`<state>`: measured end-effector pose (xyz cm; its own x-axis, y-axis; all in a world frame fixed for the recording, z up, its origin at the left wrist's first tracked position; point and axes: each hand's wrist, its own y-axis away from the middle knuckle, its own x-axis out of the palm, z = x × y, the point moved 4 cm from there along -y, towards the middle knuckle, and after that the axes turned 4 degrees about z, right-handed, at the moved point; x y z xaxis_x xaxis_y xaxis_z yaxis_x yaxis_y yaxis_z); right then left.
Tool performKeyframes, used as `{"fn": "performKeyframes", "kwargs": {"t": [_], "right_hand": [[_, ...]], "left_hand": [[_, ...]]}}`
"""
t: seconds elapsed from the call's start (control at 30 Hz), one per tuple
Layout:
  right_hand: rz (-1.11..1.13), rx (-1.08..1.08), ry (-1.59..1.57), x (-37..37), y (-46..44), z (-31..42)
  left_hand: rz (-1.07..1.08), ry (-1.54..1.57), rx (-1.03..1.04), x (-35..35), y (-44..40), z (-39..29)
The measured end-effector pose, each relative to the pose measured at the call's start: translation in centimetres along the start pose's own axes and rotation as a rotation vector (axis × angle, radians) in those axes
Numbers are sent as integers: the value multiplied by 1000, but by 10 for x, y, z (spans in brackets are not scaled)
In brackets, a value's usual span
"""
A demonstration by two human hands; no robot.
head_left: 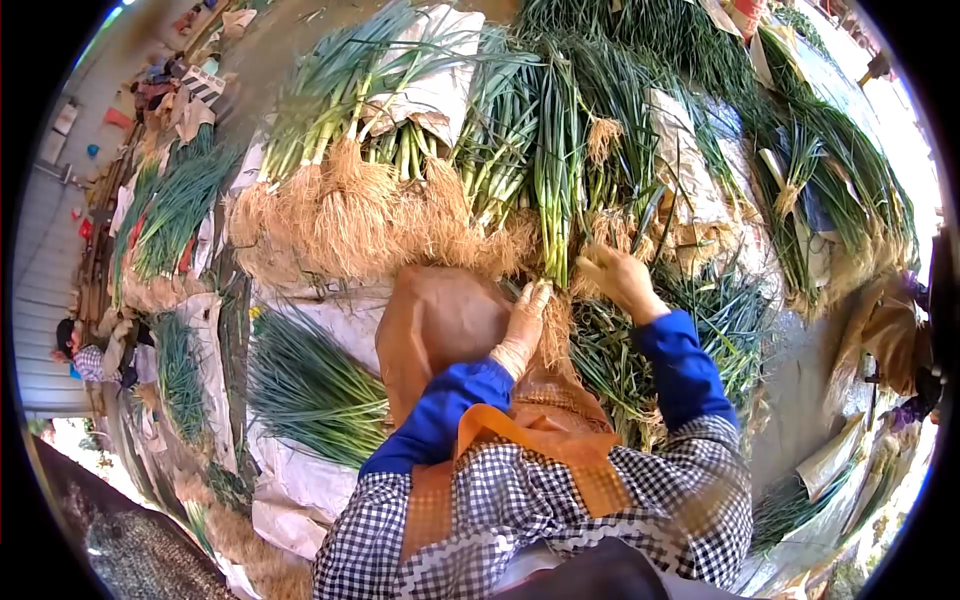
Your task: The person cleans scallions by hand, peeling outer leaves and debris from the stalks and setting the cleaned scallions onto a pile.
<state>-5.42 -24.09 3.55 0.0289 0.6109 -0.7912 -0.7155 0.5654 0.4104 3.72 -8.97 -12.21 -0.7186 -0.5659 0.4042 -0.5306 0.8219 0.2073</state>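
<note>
A bunch of green onions (556, 190) lies in front of me, its leaves pointing away and its tan roots (556, 338) toward my lap. My left hand (524, 328) grips the bunch at its pale lower ends, just above the roots; its thumb is hidden. To the right of those stems, my right hand (618, 280) is closed with its fingers curled. Whatever those fingers hold, if anything, does not show. A brown apron (445, 325) covers my lap beneath the left hand.
Long-rooted green onions (355, 205) lie in a row beyond my knees. Loose green leaves (610, 360) are heaped at my right. More green onions (315, 385) rest on a pale sheet (290, 495) at my left. Another person (95, 355) is at the far left.
</note>
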Motion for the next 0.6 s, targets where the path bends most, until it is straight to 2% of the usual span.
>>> {"fn": "performKeyframes", "kwargs": {"t": [0.03,0.07,0.13,0.17,0.2,0.23,0.27,0.3,0.33,0.37,0.4,0.43,0.5,0.53,0.6], "right_hand": [[-128,-40,14,-1,-18,15],[-93,-36,51,3,-37,24],[-281,-349,278,64,-102,-8],[-327,-474,339,69,-96,-1],[-132,-300,102,56,-72,17],[28,-277,-195,47,-45,26],[171,-204,-544,29,2,49],[410,-274,-621,45,20,41],[642,-375,-578,39,56,47],[1024,-502,-711,56,76,29],[1184,-466,-562,53,95,29],[1153,-519,-355,50,95,17],[786,-460,541,74,38,-25],[429,-375,480,61,7,-27],[-67,-314,118,21,-29,-5]], "left_hand": [[-17,-120,19,1,5,-3],[-9,-164,82,-3,3,3],[1,-223,146,-7,3,-5],[-59,-16,17,-1,7,-18],[-122,197,-113,2,9,-23],[-126,203,-113,1,9,-24],[-76,392,-134,2,9,-23],[-25,579,-153,3,9,-22],[-30,583,-155,1,8,-21],[-14,631,-199,0,8,-18],[7,677,-245,2,7,-19],[28,724,-291,4,6,-20],[19,763,-304,7,9,-13],[-11,710,-253,4,5,-4],[-45,511,-147,6,5,-16]]}}
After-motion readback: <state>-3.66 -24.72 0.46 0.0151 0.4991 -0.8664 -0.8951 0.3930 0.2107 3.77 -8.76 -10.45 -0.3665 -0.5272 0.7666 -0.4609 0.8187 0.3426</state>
